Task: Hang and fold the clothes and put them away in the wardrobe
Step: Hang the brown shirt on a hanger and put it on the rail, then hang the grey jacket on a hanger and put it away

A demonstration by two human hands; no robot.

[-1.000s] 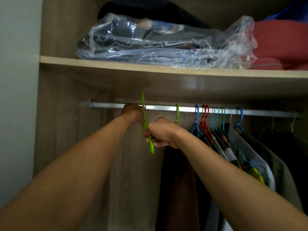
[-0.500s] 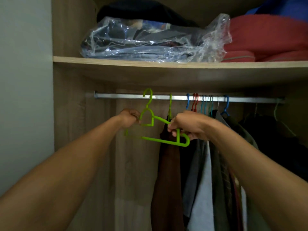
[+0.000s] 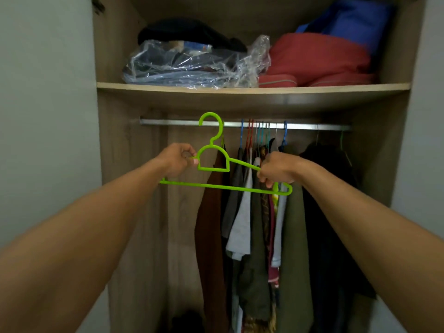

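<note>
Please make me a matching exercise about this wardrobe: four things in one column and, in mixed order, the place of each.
1 green hanger
2 clear plastic bag
3 red bundle
4 brown garment

A hangs from the rail
B held by left hand and right hand
C on the shelf, left part
D on the shelf, right part

Pairs: 1-B, 2-C, 3-D, 4-A

A lime-green hanger (image 3: 217, 162) against a pale wood-grain wardrobe (image 3: 115, 131); brown, grey and olive clothes (image 3: 254, 224) below a silver rail (image 3: 168, 122), red bedding (image 3: 317, 58) and a blue bag (image 3: 348, 22) on the shelf above.
</note>
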